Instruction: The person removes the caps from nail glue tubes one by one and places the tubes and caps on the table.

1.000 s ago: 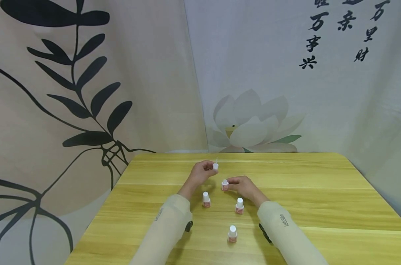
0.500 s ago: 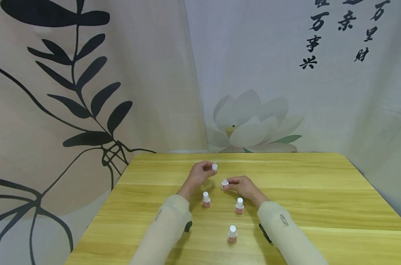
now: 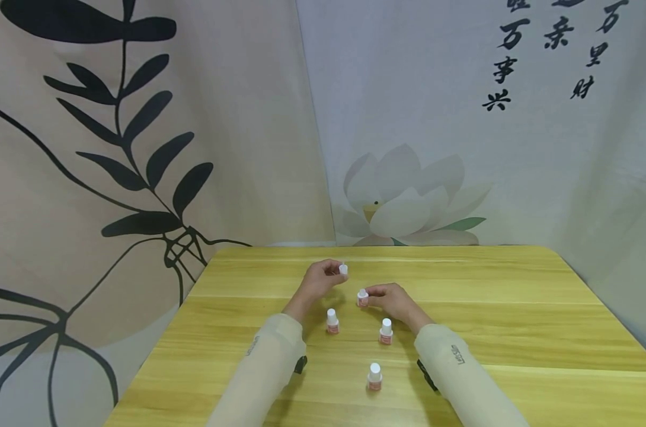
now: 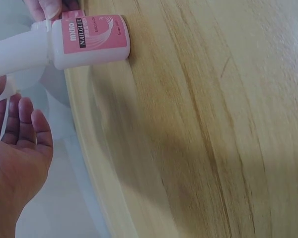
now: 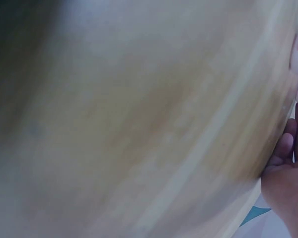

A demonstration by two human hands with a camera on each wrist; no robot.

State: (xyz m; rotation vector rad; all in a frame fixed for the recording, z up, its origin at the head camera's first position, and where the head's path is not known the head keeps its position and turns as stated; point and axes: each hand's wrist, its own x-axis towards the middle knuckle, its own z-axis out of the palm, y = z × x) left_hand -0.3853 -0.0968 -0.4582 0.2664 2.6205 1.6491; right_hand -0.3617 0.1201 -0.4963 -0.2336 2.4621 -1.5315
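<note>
My left hand (image 3: pixel 322 279) pinches a white cap (image 3: pixel 343 270) above the far part of the table, with a thin tip pointing up from it. In the left wrist view the cap is partly hidden behind a nearer nail glue bottle (image 4: pixel 92 42). My right hand (image 3: pixel 395 300) holds a small nail glue bottle (image 3: pixel 363 298) upright on the table; its top is narrower than the capped ones. The right wrist view catches my right hand (image 5: pixel 290 186) at the edge, near two pink-labelled bottles cut off by the frame.
Three capped nail glue bottles stand nearer to me: a left one (image 3: pixel 332 322), a right one (image 3: pixel 386 332) and a front one (image 3: pixel 374 377). They sit on a wooden table (image 3: pixel 488 284), between my forearms. A printed curtain (image 3: pixel 269 148) hangs behind the far edge.
My left hand has drifted slightly left with the cap, away from the held bottle. Less of the cap's thin tip shows now. My right hand and the bottles have stayed put.
</note>
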